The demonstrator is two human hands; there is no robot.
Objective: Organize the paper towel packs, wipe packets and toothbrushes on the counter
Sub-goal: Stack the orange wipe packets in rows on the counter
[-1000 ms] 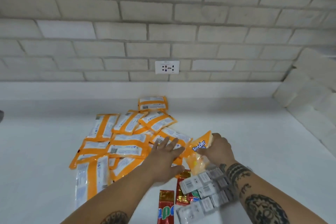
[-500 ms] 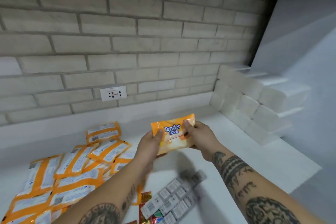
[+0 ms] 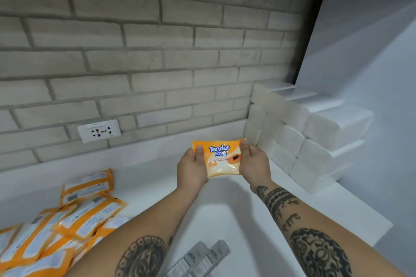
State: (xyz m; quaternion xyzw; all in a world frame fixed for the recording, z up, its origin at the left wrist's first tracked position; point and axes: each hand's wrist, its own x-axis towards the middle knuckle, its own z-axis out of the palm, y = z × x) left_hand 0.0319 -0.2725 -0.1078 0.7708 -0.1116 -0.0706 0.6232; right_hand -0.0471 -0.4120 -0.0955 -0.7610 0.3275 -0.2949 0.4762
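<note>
Near left first: I've got a pile of wipe packets point(image 3: 67, 220) heaped on the white counter point(image 3: 146, 177). They're orange and white, overlapping, most with the printed backs up. Behind them on the brick wall point(image 3: 157, 63) sits a white wall socket point(image 3: 99, 131).

Into the middle now. The left hand point(image 3: 191, 168) is raised off the counter, its grip closed on the left edge of one Tender Love wipe packet point(image 3: 221, 159), thumb on the front and fingers tucked behind. Below, at the near edge, grey toothbrush packs point(image 3: 200, 258) lie flat on the counter side by side, too blurred for me to read.

The held packet is upright with its front towards me and the blue lettering legible, up in the air over the counter's far middle.

The right hand point(image 3: 254, 162) mirrors the left, its grip pinching the packet's right edge with the thumb in front.

On the far right, the white paper towel packs point(image 3: 304, 132) are stacked in stepped rows in the corner against the brick wall. From my view the stack sits just beside the packet's upper right corner.
</note>
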